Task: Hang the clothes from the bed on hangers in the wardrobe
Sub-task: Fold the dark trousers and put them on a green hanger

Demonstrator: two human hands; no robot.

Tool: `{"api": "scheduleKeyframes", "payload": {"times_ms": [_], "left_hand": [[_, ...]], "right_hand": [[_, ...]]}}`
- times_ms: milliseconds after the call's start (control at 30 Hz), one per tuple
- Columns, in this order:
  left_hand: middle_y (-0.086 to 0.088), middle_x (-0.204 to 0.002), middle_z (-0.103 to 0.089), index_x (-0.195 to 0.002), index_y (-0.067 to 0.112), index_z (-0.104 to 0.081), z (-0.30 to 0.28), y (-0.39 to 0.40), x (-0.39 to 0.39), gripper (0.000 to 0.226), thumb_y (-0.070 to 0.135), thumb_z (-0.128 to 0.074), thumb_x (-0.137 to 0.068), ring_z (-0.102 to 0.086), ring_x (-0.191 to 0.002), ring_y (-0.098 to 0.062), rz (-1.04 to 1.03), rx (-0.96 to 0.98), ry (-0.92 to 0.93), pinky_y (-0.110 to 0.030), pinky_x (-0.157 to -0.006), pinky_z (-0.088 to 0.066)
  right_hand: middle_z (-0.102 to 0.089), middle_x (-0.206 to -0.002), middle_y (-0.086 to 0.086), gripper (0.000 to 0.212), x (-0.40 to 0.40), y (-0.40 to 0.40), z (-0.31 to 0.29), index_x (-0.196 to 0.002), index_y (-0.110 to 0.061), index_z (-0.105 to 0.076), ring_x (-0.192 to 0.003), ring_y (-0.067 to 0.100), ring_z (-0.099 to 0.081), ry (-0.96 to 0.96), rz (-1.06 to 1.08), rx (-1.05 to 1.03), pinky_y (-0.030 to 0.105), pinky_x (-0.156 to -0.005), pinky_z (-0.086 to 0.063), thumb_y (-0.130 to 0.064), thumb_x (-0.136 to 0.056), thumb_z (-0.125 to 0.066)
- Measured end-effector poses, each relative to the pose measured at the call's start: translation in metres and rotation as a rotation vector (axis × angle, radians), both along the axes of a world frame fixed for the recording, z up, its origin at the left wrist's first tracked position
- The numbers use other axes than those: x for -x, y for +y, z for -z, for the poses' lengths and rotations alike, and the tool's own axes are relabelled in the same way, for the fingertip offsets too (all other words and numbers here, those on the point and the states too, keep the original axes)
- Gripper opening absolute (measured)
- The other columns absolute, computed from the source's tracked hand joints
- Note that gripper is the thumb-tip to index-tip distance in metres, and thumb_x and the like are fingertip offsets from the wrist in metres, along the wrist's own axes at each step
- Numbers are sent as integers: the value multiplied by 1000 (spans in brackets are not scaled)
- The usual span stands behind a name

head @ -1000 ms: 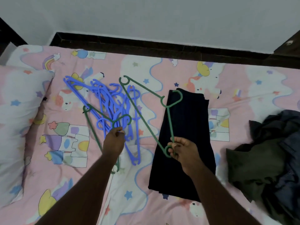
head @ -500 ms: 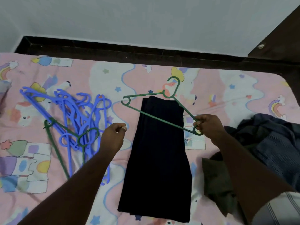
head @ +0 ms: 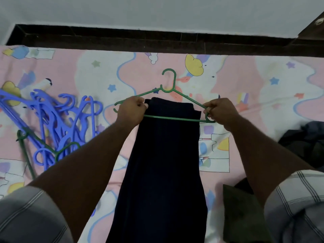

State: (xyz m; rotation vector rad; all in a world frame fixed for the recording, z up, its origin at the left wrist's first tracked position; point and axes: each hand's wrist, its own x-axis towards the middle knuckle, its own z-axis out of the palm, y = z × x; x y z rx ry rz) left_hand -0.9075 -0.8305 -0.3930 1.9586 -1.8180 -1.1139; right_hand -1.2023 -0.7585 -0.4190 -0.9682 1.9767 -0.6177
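Note:
A green plastic hanger [head: 171,88] is held level over the far end of a dark navy folded garment [head: 164,163] that lies lengthwise on the bed. My left hand [head: 132,111] grips the hanger's left end. Its right end is gripped by my right hand [head: 220,111]. The hook points away from me, toward the wall. The hanger's bottom bar crosses the top of the garment.
A pile of blue hangers [head: 57,118] with another green hanger [head: 33,146] lies on the pink patterned bedsheet [head: 263,81] at the left. Dark crumpled clothes [head: 305,139] and an olive garment [head: 243,213] lie at the right. A dark bed frame [head: 157,41] runs along the wall.
My left hand left the hanger pile and took hold of the green hanger's left end. The hanger turned level, hook away, over the garment's far end. The view shifted rightward.

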Motion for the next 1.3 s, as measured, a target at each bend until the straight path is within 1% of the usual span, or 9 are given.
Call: {"api": "scheduleKeyframes", "payload": {"times_ms": [167, 300, 433, 600, 667, 800, 967, 1100, 1300], "left_hand": [[-19, -98, -71, -98, 3, -70, 15, -26, 20, 35, 38, -65, -94, -66, -95, -36, 39, -133, -22, -47, -90, -55], [-16, -99, -70, -98, 5, -72, 25, -36, 25, 35, 39, -65, -94, -65, -94, -31, 16, -223, 1, -46, -93, -55], [-8, -94, -65, -101, 6, -69, 32, -52, 17, 36, 41, -64, -93, -62, -88, -23, -185, -375, 224, -41, -93, -57], [-5, -117, -68, -118, 12, -66, 27, -58, 4, 49, 55, -52, -98, -63, -110, -21, -240, -626, 437, -34, -94, -50], [-5, -117, -69, -119, 13, -65, 27, -60, -1, 51, 57, -49, -99, -64, -110, -22, -242, -660, 475, -34, -93, -50], [-5, -120, -69, -119, 13, -64, 31, -58, 0, 51, 58, -51, -98, -65, -111, -24, -227, -662, 496, -36, -91, -52], [-2, -113, -71, -116, 14, -64, 30, -56, 3, 49, 57, -59, -94, -67, -104, -20, -192, -644, 496, -32, -85, -53], [1, -104, -71, -110, 17, -67, 28, -50, 9, 30, 35, -76, -88, -65, -88, -11, -50, -541, 424, -24, -71, -50], [-4, -117, -71, -120, 21, -65, 26, -46, 10, 49, 34, -85, -77, -66, -108, -17, 45, -453, 437, -29, -89, -51]], "right_hand": [[-74, -85, 0, 28, -1, 1, 23, -98, -14, -79, -82, 21, -65, 166, -9, 27, 46, -93, -54, -7, -84, -55], [-76, -102, 3, 26, -4, 3, 29, -105, -16, -77, -99, 24, -68, 302, -20, 33, 31, -94, -50, -8, -89, -58], [-75, -107, 4, 23, -7, 1, 31, -106, -15, -76, -104, 23, -67, 406, 47, 91, 19, -86, -40, -9, -87, -63], [-76, -88, 1, 17, -13, 0, 21, -95, -21, -76, -83, 17, -69, 99, 219, 184, 35, -86, -55, -13, -87, -64], [-76, -97, 1, 18, -8, 1, 24, -100, -18, -77, -94, 19, -69, 203, 82, 126, 33, -90, -52, -13, -89, -64], [-74, -115, 1, 25, -3, -1, 29, -114, -17, -75, -111, 22, -65, 325, -57, 14, 23, -92, -41, -13, -93, -62], [-74, -113, 5, 29, -8, -3, 24, -113, -15, -74, -108, 25, -65, 372, -75, 31, 25, -94, -44, -8, -93, -56], [-74, -111, 9, 30, -8, -3, 20, -113, -12, -75, -106, 27, -67, 364, -53, 52, 25, -94, -45, -4, -95, -52], [-75, -110, 7, 33, -11, 2, 24, -110, -13, -76, -107, 27, -67, 397, -49, 37, 28, -95, -46, 1, -90, -54]]}}
